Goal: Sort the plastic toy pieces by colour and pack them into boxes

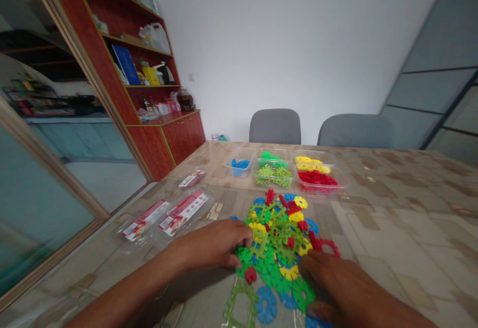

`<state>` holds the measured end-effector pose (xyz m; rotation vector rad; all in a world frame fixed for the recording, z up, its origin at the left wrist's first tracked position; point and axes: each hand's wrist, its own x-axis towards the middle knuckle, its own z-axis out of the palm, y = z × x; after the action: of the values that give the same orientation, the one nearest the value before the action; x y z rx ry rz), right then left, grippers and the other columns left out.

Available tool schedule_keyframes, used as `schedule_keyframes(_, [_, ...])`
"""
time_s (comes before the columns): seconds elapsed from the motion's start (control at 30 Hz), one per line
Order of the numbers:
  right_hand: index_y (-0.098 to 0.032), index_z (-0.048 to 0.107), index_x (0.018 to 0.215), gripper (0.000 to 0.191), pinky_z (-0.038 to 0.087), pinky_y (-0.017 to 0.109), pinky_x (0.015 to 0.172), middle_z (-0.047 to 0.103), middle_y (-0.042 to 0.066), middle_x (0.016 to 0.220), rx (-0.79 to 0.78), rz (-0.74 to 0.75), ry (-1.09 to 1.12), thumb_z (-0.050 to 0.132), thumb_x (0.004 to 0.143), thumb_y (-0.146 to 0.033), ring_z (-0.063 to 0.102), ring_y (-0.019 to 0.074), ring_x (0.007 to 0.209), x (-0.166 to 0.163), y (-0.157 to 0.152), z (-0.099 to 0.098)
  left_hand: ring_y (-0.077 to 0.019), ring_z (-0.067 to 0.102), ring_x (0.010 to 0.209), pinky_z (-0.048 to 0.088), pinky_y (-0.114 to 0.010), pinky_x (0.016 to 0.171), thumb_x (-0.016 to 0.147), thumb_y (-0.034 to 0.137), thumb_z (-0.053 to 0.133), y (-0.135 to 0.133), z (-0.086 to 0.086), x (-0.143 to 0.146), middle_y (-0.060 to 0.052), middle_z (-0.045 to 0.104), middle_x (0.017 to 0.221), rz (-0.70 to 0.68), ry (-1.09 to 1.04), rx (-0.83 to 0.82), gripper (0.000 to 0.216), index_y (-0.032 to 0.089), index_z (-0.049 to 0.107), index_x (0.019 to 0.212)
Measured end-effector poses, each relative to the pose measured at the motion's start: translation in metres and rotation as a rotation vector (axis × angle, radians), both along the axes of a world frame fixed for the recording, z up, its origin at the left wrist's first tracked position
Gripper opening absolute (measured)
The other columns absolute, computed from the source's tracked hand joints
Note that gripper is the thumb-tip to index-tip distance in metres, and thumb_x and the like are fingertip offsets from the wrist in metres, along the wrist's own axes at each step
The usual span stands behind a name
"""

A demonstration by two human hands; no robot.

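In front of you, a loose pile of plastic building pieces (274, 271) spreads over the table (396, 213), whose covering is patterned with tan and brown blocks. Take the pile as the centre of your clock.

Your left hand (226, 242) is at nine o'clock, fingers curled at the pile's edge beside the yellow and green pieces, thumb apart from them. Your right hand (323, 278) is at four o'clock, knuckles bent against the edge, thumb spread away from the fingers. You cannot tell whether a piece sits under either palm.

The pieces are flat and notched: round, petal-edged green and blue discs, stubby red blocks, and a red toothed ring (330, 246) at three o'clock. At seven lies an olive-green frame (241, 306) with square teeth and an open middle; beside it, at six, a slotted blue disc (266, 305).

Clear, thin-walled containers stand beyond: one with blue pieces (241, 163) at eleven, two shades of green pieces (266, 173) at twelve, and yellow pieces (312, 164) and red pieces (317, 180) at one. Toward ten, glossy transparent lids (182, 213) carry red-and-white printed labels.
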<state>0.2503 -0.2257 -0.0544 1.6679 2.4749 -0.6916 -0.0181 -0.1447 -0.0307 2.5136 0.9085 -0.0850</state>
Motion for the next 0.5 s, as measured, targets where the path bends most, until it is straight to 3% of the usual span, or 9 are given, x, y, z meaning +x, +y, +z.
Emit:
schedule_keyframes(0.27, [-0.017,0.063,0.095,0.028,0.048,0.044,0.072,0.067,0.014,0.103,0.036,0.008,-0.012,0.063,0.067,-0.013,0.065,0.0358,0.090,0.008,0.005,-0.010,-0.0144,0.052,0.073,0.035,-0.025,0.061,0.065,0.011,0.078,0.002,-0.004,0.002,0.003,0.058,0.083,-0.009,0.004,0.000,0.031,0.020,0.054,0.082])
schedule_keyframes(0.5, [-0.016,0.063,0.095,0.024,0.047,0.043,0.073,0.067,0.014,0.103,0.024,-0.011,-0.026,0.062,0.071,-0.015,0.064,0.0355,0.091,0.004,0.004,-0.009,-0.0108,0.051,0.063,0.034,-0.021,0.055,0.072,0.009,0.069,0.008,0.007,-0.012,0.007,0.052,0.068,0.044,-0.087,-0.167,0.019,0.020,0.056,0.080])
